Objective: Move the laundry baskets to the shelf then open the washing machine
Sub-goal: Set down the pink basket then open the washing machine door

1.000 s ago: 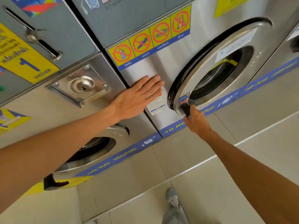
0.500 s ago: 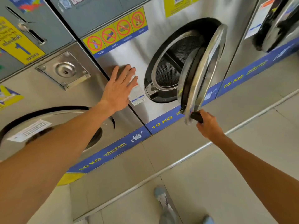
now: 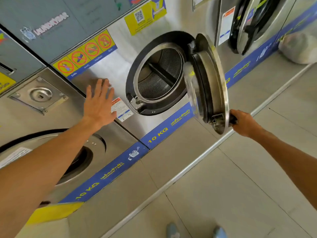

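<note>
Head cam shows the door (image 3: 208, 83) of the washing machine (image 3: 109, 69) swung way further out than a second ago, right hand (image 3: 244, 122) clamped on its handle (image 3: 233, 119), so the opening part looks basically done. Left hand (image 3: 100, 104) rests flat and spread on the steel front left of the drum (image 3: 159, 73). Pale tiled floor (image 3: 223, 186) below the door; no baskets in sight.

Grey tiled floor (image 3: 223, 186) carries the washing machines' raised plinth (image 3: 171, 152); a pale bag (image 3: 298, 48) sits on the plinth
</note>
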### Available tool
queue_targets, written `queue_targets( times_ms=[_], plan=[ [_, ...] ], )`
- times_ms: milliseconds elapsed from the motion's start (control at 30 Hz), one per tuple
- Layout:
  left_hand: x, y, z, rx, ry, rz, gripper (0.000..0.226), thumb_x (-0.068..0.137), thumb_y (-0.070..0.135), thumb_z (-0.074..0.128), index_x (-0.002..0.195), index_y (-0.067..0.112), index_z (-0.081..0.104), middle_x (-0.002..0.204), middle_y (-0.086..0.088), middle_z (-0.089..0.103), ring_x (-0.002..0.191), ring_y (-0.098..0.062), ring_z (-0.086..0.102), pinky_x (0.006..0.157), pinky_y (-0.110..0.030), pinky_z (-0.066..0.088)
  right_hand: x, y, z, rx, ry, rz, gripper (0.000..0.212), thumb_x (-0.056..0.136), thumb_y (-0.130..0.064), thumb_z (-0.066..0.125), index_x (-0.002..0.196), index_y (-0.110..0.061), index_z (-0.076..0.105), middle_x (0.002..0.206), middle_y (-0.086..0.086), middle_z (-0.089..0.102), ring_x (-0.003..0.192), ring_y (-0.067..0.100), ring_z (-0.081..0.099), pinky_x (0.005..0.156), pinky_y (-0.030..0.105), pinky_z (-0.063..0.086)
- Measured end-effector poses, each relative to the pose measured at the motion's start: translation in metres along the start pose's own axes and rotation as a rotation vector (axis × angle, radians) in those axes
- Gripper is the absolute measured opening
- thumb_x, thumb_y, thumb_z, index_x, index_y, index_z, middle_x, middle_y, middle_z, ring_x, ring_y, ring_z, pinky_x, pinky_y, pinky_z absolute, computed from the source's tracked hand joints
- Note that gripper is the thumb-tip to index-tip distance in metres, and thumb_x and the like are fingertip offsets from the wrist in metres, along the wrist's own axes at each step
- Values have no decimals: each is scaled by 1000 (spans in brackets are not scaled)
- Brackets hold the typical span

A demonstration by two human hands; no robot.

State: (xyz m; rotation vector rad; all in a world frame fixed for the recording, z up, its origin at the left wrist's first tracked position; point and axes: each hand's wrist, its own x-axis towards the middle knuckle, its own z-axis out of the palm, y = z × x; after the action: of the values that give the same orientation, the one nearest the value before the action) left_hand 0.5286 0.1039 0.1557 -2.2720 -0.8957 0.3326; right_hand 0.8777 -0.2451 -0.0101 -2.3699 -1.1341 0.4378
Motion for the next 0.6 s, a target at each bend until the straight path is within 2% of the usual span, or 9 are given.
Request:
queue_targets(
  times_ms=[133, 333, 600],
  plan=[
    [0, 3, 2, 6, 3, -11, 108, 79, 67, 66, 159, 14, 17, 168, -17, -6, 154, -37, -9, 121, -58, 11, 5, 17, 3, -21, 23, -52, 31, 72, 13, 65, 101, 4, 67, 92, 26, 68, 86, 44, 64, 75, 33, 41],
    [-1, 8, -1, -7, -1, -22, 110, 77, 63, 71, 159, 13, 17, 167, -19, -5, 154, -38, -8, 120, -58, 14, 2, 15, 8, 79, 32, -27, 31, 73, 11, 67, 101, 0, 68, 90, 17, 70, 84, 36, 63, 74, 27, 38],
    [1, 11, -10, -35, -44, -33, 110, 78, 65, 69, 159, 14, 14, 167, -18, -4, 154, -39, -7, 120, -57, 15, -3, 4, 1, 92, 1, 4, 28, 74, 10, 66, 101, 0, 67, 94, 18, 71, 89, 36, 64, 75, 29, 41]
  ],
)
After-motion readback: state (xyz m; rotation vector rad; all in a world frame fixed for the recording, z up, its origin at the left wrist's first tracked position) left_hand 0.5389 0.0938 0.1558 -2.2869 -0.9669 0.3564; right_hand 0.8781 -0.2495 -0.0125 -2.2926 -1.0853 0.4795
